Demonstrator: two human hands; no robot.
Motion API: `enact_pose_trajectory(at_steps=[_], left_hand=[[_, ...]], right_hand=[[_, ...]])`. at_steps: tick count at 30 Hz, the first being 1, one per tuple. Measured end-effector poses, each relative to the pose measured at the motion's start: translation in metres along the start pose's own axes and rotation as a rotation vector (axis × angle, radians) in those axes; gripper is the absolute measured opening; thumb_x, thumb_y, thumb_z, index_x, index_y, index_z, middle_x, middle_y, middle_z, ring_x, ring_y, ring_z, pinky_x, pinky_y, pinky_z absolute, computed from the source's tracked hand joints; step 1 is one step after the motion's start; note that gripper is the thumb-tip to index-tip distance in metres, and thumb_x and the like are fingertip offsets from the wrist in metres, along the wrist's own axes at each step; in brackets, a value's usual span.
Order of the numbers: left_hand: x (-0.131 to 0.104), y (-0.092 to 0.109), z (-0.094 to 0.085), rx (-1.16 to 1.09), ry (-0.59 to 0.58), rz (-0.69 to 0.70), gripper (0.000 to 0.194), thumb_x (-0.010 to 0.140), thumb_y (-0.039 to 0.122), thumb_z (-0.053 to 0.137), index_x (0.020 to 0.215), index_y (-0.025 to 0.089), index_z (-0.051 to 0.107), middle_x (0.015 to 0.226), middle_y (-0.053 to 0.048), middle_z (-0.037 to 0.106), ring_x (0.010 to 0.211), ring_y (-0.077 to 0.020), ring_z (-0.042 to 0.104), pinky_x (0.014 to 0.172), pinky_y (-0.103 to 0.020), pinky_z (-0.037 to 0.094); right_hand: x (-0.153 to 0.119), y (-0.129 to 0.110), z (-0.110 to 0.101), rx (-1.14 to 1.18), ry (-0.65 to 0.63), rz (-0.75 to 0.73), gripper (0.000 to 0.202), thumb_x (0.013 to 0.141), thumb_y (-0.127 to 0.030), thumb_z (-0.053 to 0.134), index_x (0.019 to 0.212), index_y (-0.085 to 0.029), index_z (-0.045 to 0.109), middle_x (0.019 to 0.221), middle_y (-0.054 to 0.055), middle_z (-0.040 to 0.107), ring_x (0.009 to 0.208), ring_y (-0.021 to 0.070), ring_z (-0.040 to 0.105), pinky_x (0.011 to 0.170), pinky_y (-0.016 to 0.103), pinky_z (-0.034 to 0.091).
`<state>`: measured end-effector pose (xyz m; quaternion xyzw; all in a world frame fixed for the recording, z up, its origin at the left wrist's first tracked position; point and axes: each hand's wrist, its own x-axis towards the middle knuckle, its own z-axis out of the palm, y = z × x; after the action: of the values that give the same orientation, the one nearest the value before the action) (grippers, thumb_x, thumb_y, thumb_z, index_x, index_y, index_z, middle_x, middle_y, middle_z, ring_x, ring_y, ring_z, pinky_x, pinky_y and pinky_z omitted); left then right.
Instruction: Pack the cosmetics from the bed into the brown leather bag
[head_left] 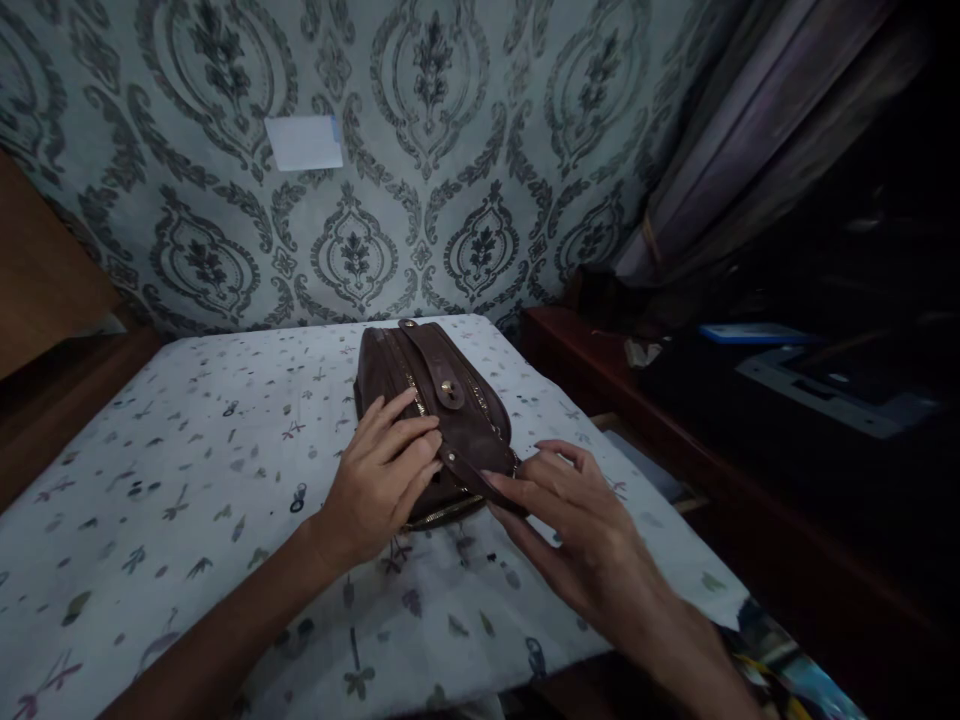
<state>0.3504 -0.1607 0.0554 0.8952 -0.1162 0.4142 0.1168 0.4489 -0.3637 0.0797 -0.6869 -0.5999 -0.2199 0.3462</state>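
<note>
A dark brown leather bag (480,415) with brass-coloured zippers lies on the white patterned cloth (247,450). A wide handle strap (427,355) with metal studs runs along its top. My left hand (386,470) lies flat against the bag's near left side, fingers stretched over its edge beside a zipper. At the near right end, my right hand (577,510) pinches a narrow leather strap (472,475) between thumb and fingers. This strap is fixed to the bag by a small stud. The bag's far side is hidden.
Behind the table stands a wall (420,220) with ornate wallpaper and a white paper (306,143) on it. To the right are a dark red wooden ledge (559,340), a blue flat object (754,333) and a hanging curtain (720,150). Brown wooden furniture (45,270) borders the left.
</note>
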Motion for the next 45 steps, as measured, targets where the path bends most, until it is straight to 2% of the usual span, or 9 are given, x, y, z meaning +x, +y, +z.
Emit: enact_pose_trajectory(at_steps=[3, 8, 16, 21, 25, 32, 36, 41, 45], left_hand=[[-0.003, 0.009, 0.001, 0.033, 0.039, -0.016, 0.022, 0.095, 0.011, 0.055, 0.117, 0.016, 0.055, 0.120, -0.015, 0.065, 0.137, -0.0314, 0.048, 0.110, -0.059, 0.044], [-0.014, 0.026, 0.008, 0.206, 0.095, 0.073, 0.027, 0.093, 0.010, 0.056, 0.117, 0.021, 0.061, 0.120, -0.013, 0.061, 0.133, -0.0322, 0.050, 0.111, -0.063, 0.039], [-0.017, 0.025, 0.009, 0.378, 0.005, 0.110, 0.021, 0.090, 0.014, 0.064, 0.110, 0.019, 0.067, 0.129, -0.016, 0.059, 0.127, -0.0316, 0.054, 0.110, -0.062, 0.039], [-0.022, 0.026, 0.012, 0.373, 0.043, 0.074, 0.027, 0.088, 0.016, 0.068, 0.114, 0.022, 0.065, 0.133, -0.017, 0.056, 0.133, -0.0340, 0.049, 0.107, -0.061, 0.043], [-0.024, 0.026, 0.013, 0.268, 0.070, 0.012, 0.026, 0.089, 0.013, 0.064, 0.113, 0.021, 0.063, 0.135, -0.018, 0.051, 0.137, -0.0359, 0.045, 0.105, -0.062, 0.045], [-0.027, 0.019, 0.011, -0.022, 0.095, -0.122, 0.031, 0.090, 0.014, 0.060, 0.117, 0.015, 0.048, 0.139, -0.022, 0.046, 0.141, -0.0318, 0.040, 0.111, -0.054, 0.044], [-0.025, 0.014, 0.010, -0.128, 0.109, -0.258, 0.055, 0.091, 0.026, 0.062, 0.138, 0.016, 0.036, 0.145, -0.021, 0.041, 0.143, -0.0304, 0.037, 0.113, -0.053, 0.042], [-0.007, 0.000, -0.003, -0.252, -0.035, -0.259, 0.042, 0.099, 0.016, 0.040, 0.140, 0.022, 0.045, 0.145, -0.012, 0.048, 0.146, -0.0261, 0.033, 0.119, -0.051, 0.034], [0.005, -0.015, -0.009, -0.254, -0.094, -0.205, 0.038, 0.101, 0.014, 0.034, 0.131, 0.021, 0.056, 0.141, -0.009, 0.055, 0.142, -0.0238, 0.039, 0.119, -0.048, 0.037]], right_hand=[[0.014, 0.010, -0.019, 0.125, -0.179, -0.025, 0.020, 0.094, -0.019, 0.061, 0.112, -0.024, 0.070, 0.073, 0.000, 0.065, 0.068, 0.0155, 0.061, 0.085, 0.040, 0.050], [0.033, 0.024, -0.026, 0.275, -0.293, 0.091, 0.015, 0.095, -0.030, 0.062, 0.096, -0.024, 0.076, 0.072, 0.002, 0.068, 0.072, 0.0172, 0.062, 0.067, 0.030, 0.050], [0.054, 0.024, -0.014, 0.541, -0.148, 0.348, 0.029, 0.093, -0.039, 0.062, 0.071, -0.020, 0.068, 0.064, -0.001, 0.061, 0.058, 0.0126, 0.053, 0.057, 0.026, 0.044], [0.047, 0.018, -0.012, 0.592, -0.197, 0.418, 0.029, 0.091, -0.041, 0.065, 0.072, -0.019, 0.068, 0.061, -0.002, 0.059, 0.056, 0.0115, 0.050, 0.056, 0.024, 0.042], [0.038, 0.013, -0.009, 0.569, -0.217, 0.378, 0.021, 0.090, -0.036, 0.067, 0.079, -0.019, 0.069, 0.067, -0.001, 0.065, 0.060, 0.0122, 0.056, 0.057, 0.023, 0.044], [0.025, 0.011, 0.005, 0.686, -0.158, 0.510, 0.029, 0.091, -0.041, 0.064, 0.074, -0.018, 0.063, 0.072, 0.001, 0.062, 0.066, 0.0137, 0.056, 0.061, 0.025, 0.045], [0.018, 0.008, 0.012, 0.650, -0.130, 0.469, 0.029, 0.094, -0.040, 0.060, 0.073, -0.019, 0.058, 0.073, 0.002, 0.060, 0.068, 0.0147, 0.056, 0.061, 0.025, 0.045], [0.010, -0.008, 0.030, 0.417, -0.078, 0.176, 0.018, 0.096, -0.020, 0.054, 0.078, -0.021, 0.054, 0.068, -0.003, 0.056, 0.064, 0.0126, 0.055, 0.089, 0.035, 0.050], [0.001, -0.016, 0.044, 0.188, -0.016, 0.040, 0.018, 0.093, -0.012, 0.051, 0.077, -0.020, 0.051, 0.067, -0.003, 0.054, 0.065, 0.0128, 0.053, 0.094, 0.039, 0.046]])
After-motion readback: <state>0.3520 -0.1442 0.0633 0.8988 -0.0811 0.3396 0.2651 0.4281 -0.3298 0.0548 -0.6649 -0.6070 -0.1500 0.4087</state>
